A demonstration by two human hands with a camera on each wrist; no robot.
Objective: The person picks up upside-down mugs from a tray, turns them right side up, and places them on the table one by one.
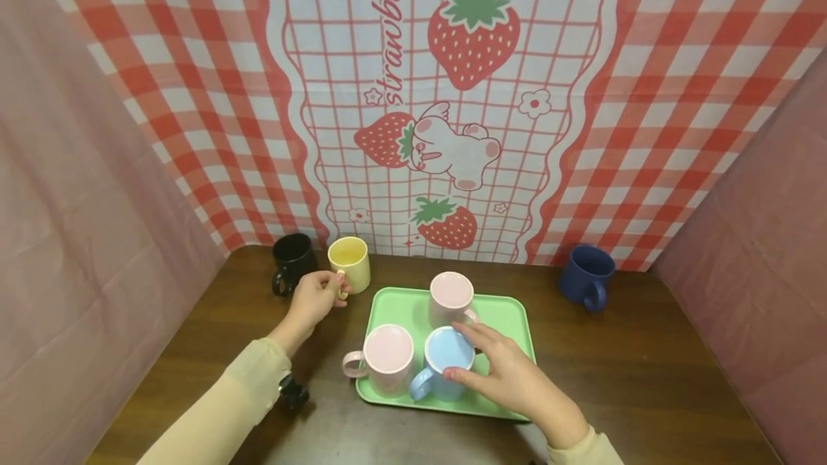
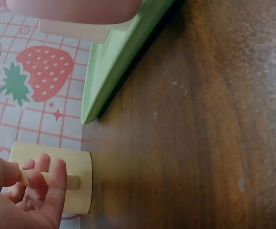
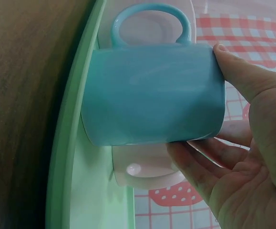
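Yellow mug [image 1: 359,275]: head, left wrist only

The light-blue mug [image 3: 152,95] looks smooth and glossy, the tabletop [image 1: 633,372] wooden.

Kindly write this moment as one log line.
left grip: pinches yellow mug by handle | right grip: holds light-blue mug | green tray: two pink mugs | off tray, untouched: black mug, navy mug

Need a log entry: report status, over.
Left hand pinches yellow mug's handle. Yellow mug outside green tray. Right hand grips light-blue mug; two pink mugs crowd it.
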